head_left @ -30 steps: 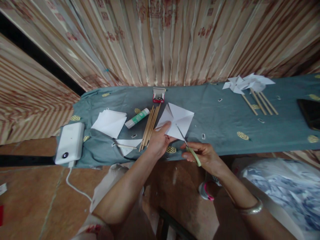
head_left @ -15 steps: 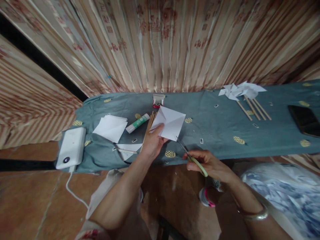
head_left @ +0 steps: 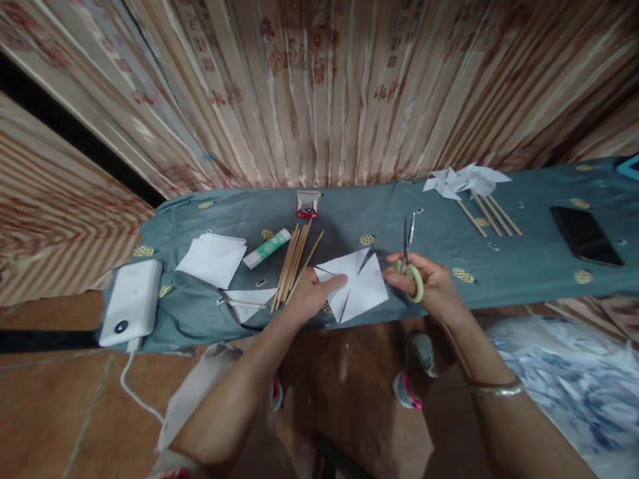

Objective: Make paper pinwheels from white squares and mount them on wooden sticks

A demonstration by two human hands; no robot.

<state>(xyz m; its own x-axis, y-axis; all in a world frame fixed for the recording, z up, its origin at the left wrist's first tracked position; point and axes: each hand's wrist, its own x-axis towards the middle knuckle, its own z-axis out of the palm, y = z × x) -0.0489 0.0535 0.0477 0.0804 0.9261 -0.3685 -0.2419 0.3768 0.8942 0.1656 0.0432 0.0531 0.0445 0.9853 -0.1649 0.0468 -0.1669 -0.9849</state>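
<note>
My left hand (head_left: 305, 297) pinches a white paper square (head_left: 358, 285) that is slit along its creases and lies at the near edge of the blue-grey cloth (head_left: 439, 239). To the right of the paper my right hand (head_left: 424, 283) grips green-handled scissors (head_left: 409, 256), whose blades point up and away from the sheet. A bundle of wooden sticks (head_left: 292, 263) lies just left of my left hand.
On the cloth: a stack of white paper (head_left: 212, 258), a glue stick (head_left: 269, 244), a red box of pins (head_left: 306, 203), a cut paper scrap (head_left: 247, 299), finished paper pinwheels on sticks (head_left: 472, 189), a black phone (head_left: 585, 235). A white power bank (head_left: 128, 303) sits at the left end.
The paper came down from a raised position to the cloth's near edge. My right hand pulled the scissors off the paper and turned them blades-up to its right.
</note>
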